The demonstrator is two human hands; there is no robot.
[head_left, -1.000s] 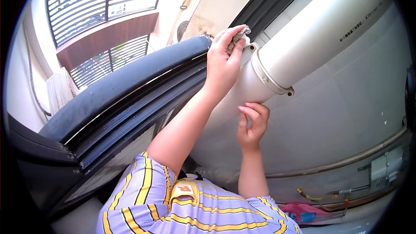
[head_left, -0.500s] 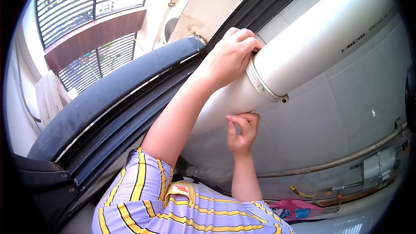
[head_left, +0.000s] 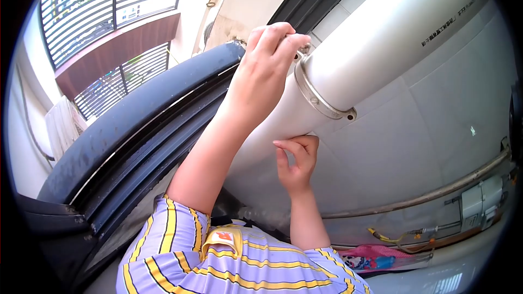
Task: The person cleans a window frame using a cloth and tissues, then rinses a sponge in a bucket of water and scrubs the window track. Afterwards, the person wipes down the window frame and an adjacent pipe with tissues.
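Note:
A wide pale pipe (head_left: 392, 43) runs diagonally up to the right, with a metal ring clamp (head_left: 321, 106) around it. My left hand (head_left: 264, 71) is at the clamp's upper end, fingers bent and fingertips closed around a small metal bolt (head_left: 305, 49), mostly hidden by them. Below the pipe, my right hand (head_left: 299, 163) is curled, its thumb and index finger brought together in a loop near the pipe's underside. Whatever it may hold is too small to make out. On the clamp's lower end, a lug with a dark hole (head_left: 351, 114) shows.
A dark curved rail (head_left: 141, 98) and black window tracks (head_left: 158, 141) lie left of my arm. Beyond are slatted railings (head_left: 114, 0). A thin pipe (head_left: 414, 207), a grey box (head_left: 482, 201) and a pink bag (head_left: 362, 256) are at lower right, before a tiled wall (head_left: 403, 147).
My left fingers have shifted at the clamp's upper end, uncovering part of the bolt. The whole view has moved slightly; my right hand keeps its curled shape under the pipe.

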